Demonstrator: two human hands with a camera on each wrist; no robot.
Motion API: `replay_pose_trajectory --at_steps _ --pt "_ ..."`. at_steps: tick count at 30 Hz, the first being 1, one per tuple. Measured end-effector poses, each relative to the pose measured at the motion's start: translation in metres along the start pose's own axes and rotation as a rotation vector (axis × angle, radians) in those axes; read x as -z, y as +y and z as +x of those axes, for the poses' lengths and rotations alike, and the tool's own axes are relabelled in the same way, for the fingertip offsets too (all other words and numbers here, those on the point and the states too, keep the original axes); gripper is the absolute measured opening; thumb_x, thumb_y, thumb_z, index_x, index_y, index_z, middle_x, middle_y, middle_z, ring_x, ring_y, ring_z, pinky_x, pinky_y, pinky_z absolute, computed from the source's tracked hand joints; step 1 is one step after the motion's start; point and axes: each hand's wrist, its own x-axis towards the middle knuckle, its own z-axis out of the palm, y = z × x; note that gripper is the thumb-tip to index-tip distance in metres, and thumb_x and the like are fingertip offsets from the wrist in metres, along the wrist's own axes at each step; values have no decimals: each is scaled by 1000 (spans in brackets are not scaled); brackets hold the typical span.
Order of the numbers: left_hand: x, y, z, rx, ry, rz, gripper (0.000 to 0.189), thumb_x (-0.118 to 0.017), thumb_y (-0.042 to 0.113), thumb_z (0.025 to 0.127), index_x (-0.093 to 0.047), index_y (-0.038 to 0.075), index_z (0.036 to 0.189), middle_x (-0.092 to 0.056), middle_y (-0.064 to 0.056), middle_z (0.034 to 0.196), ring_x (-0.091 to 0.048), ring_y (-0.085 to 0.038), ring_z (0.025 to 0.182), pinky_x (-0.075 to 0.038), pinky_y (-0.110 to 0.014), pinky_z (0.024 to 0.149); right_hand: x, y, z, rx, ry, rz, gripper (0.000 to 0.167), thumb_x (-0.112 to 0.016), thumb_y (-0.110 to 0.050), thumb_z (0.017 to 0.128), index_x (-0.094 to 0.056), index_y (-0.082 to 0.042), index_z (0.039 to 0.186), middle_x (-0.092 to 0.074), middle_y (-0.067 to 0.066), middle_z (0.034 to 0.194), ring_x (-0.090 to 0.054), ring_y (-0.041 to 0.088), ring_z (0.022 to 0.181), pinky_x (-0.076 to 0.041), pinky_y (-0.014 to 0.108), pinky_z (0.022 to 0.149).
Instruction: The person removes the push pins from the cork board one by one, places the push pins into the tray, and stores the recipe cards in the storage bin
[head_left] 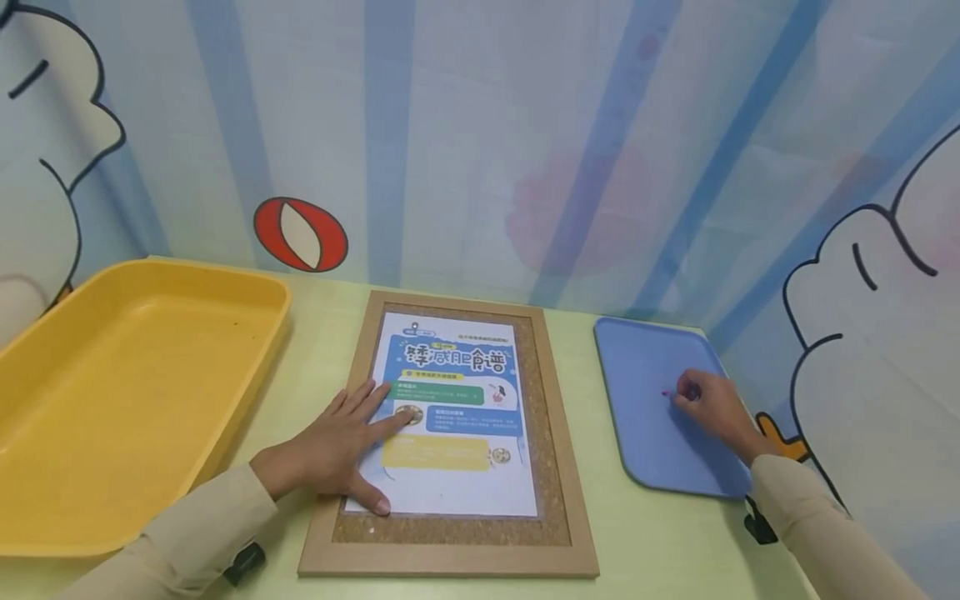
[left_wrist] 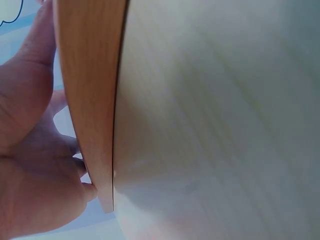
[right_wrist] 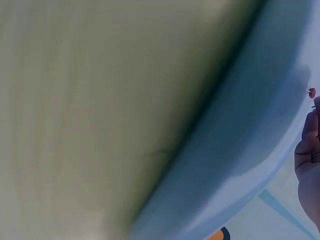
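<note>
A printed sheet (head_left: 450,492) lies on a wood-framed cork board (head_left: 558,467). My left hand (head_left: 337,442) rests on the sheet's left side with fingers spread, its wrist side across the frame. In the left wrist view, the left hand (left_wrist: 35,150) lies beside the frame's edge (left_wrist: 92,100). Over the blue tray (head_left: 637,433), my right hand (head_left: 712,404) has thumb and fingertips together, pinching a small dark pushpin (head_left: 693,391), mostly hidden. Just left of the fingertips is a tiny red pushpin (head_left: 665,393), also seen beside the right hand (right_wrist: 309,155) in the right wrist view.
A large yellow tray (head_left: 150,400) stands on the left of the pale table (head_left: 600,533). Behind the table hangs a printed cloth (head_left: 465,150) with blue stripes and cartoon figures. A small white speck (head_left: 371,529) lies on the cork's lower left.
</note>
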Motion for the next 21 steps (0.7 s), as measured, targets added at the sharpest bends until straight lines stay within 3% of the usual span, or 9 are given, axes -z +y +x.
replay_pose_trajectory --at_steps 9,21 --pt "-2 1 1 -5 -8 -6 117 -82 69 61 -36 18 155 -9 -27 166 0 -50 153 -3 -69 120 -4 5 -8 -34 -48 2 10 -68 3 80 -59 -2 77 -60 7 72 -52 18 68 -41 30 61" --pt "0 1 -1 10 0 9 117 -83 70 60 -37 19 155 -10 -27 166 -1 -50 153 -5 -69 120 -5 2 -2 -17 -51 -1 10 -67 2 81 -60 -2 77 -60 7 71 -51 18 67 -41 30 60"
